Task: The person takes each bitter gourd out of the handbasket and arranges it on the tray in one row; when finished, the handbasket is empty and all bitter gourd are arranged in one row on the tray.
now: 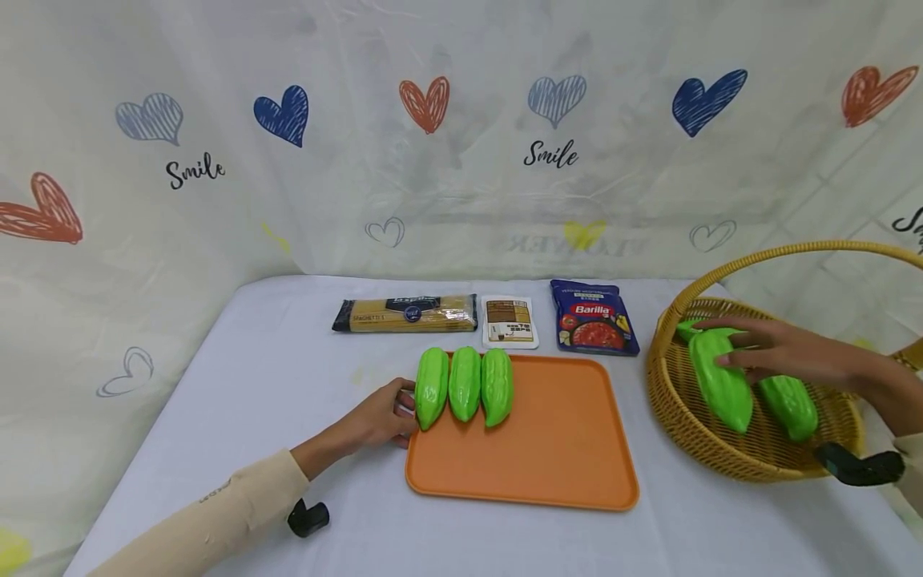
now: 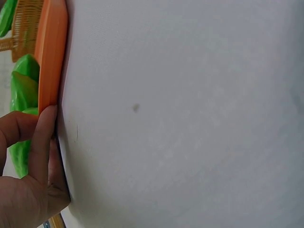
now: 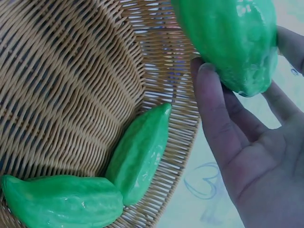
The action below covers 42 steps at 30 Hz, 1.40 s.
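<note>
My right hand (image 1: pixel 764 346) grips a green bitter melon (image 1: pixel 721 385) over the wicker basket (image 1: pixel 659 385). In the right wrist view, the fingers and thumb wrap the lower end of this held melon (image 3: pixel 232 42). Two more bitter melons lie inside the basket, one along the bottom (image 3: pixel 61 202) and one leaning by the wall (image 3: pixel 140 154). At the left rim of an orange tray (image 1: pixel 534 457), my left hand (image 1: pixel 385 413) pinches the edge. Three bitter melons (image 1: pixel 465 385) lie side by side at the tray's upper left, beside the left fingers.
Behind the tray lie a spaghetti pack (image 1: pixel 411 314), a small white sachet (image 1: pixel 509 322) and a blue Barilla pouch (image 1: pixel 594 318). The basket's tall handle (image 1: pixel 793 248) arches above the right hand. A white cloth (image 1: pixel 238 385) covers the table, with a heart-printed curtain (image 1: pixel 461 192) behind.
</note>
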Motion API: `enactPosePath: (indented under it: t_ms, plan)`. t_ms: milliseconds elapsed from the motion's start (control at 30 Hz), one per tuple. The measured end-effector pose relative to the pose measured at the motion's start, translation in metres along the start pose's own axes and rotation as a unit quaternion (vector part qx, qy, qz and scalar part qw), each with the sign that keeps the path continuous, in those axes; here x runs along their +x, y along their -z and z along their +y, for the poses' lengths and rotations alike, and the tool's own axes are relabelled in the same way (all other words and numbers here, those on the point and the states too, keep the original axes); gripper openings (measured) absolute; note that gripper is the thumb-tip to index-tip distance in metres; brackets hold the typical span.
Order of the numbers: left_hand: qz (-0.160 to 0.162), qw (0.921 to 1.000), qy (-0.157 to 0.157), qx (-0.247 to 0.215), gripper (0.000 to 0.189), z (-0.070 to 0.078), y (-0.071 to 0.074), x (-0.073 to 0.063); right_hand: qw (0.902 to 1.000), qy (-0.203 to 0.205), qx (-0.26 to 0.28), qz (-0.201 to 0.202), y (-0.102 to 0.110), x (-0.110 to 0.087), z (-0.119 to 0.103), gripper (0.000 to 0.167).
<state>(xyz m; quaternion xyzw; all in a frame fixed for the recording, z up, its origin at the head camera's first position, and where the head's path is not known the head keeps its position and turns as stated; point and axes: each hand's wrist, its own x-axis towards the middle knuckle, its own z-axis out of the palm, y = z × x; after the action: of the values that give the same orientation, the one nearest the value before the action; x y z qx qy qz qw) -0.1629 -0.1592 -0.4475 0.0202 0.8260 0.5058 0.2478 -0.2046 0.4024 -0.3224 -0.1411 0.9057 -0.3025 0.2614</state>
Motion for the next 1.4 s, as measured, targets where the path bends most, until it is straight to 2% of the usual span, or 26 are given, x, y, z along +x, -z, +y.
enactPosePath:
  t_ms: [200, 433, 900, 1100, 1400]
  plan:
    - [-0.001, 1.0000, -0.001, 0.002, 0.068, 0.000, 0.000, 0.001, 0.9995, -0.016, 0.021, 0.016, -0.001, -0.004, -0.006, 0.067]
    - [0.001, 0.9999, 0.006, 0.009, 0.069, 0.000, -0.001, 0.000, 0.9984, 0.004, 0.045, 0.035, -0.006, -0.008, -0.017, 0.062]
    - [0.003, 1.0000, 0.007, 0.007, 0.069, 0.000, -0.001, -0.001, 0.9984, 0.004, 0.042, 0.039, -0.013, -0.015, -0.024, 0.059]
    - [0.002, 0.9999, 0.005, 0.009, 0.069, 0.000, -0.001, 0.000, 0.9977, 0.019, 0.058, 0.030, -0.017, -0.015, -0.026, 0.055]
    - [0.000, 1.0000, 0.004, 0.007, 0.069, -0.001, -0.001, 0.000, 0.9959, 0.051, 0.075, -0.007, -0.028, -0.015, -0.047, 0.055]
